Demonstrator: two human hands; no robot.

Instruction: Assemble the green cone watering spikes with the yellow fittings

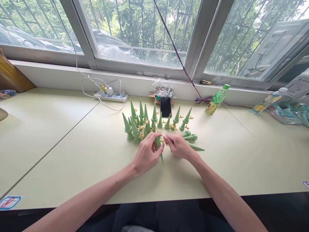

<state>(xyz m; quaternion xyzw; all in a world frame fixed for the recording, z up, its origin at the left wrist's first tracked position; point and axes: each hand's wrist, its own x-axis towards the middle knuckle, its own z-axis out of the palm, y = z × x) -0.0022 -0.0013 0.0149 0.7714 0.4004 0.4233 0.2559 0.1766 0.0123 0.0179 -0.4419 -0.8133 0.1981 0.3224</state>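
Closest to cam, L forearm (96, 192) slants up and in across the table (241, 170) toward the middle. Moving right: standing green spikes (135, 132), most w/ pts up, packed just beyond my L hand (148, 153). That hand's curled, thumb and fingers pinching the held spike (158, 141) nr its wide end. OK, key relation: held spike sits btwn the two hands, long axis running nr–far, pt toward cam and a touch right; can't tell if the tip touches the table. Its yellow valve (162, 141) sticks out sideways, square toward the R hand (178, 145), so R's the nearer one for that part, L for the spike body. R hand: fingers folded, thumb and forefinger pressed together, pinching the valve's outer end, I'd judge; exact contact's too small to call. Wrist's low, knuckles up. Just past it, loose spikes (191, 137) lie flat, one w/ its pt off to the right. Far R, the R forearm (222, 183) angles in from the nr corner, mirroring L.
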